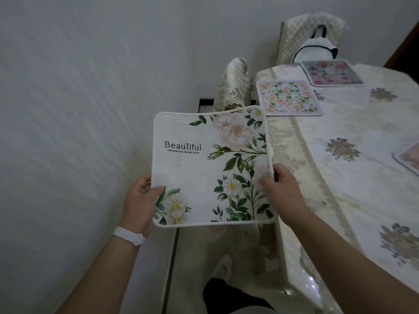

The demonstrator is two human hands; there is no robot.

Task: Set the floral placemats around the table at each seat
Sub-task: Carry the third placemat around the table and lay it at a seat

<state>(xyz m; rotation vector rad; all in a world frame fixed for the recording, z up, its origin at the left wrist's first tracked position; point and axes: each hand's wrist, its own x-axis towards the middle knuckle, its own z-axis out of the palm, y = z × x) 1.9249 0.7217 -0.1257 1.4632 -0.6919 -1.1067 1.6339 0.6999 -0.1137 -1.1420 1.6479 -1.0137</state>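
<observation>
A white floral placemat (199,168) printed with "Beautiful" hangs in the air left of the table, held flat by both hands. My left hand (140,202) grips its lower left edge and my right hand (283,193) pinches its right edge. On the table (328,137), covered with a cream embroidered cloth, lie a peach-and-green floral placemat (288,97) near the far left corner and a pink floral placemat (332,72) beyond it. A corner of another placemat (408,159) shows at the right edge.
A chair with a lace cover (233,87) stands at the table's left side, partly hidden by the held mat. A second covered chair (310,35) at the far end carries a white bag (317,49). A white wall (79,109) runs close on the left.
</observation>
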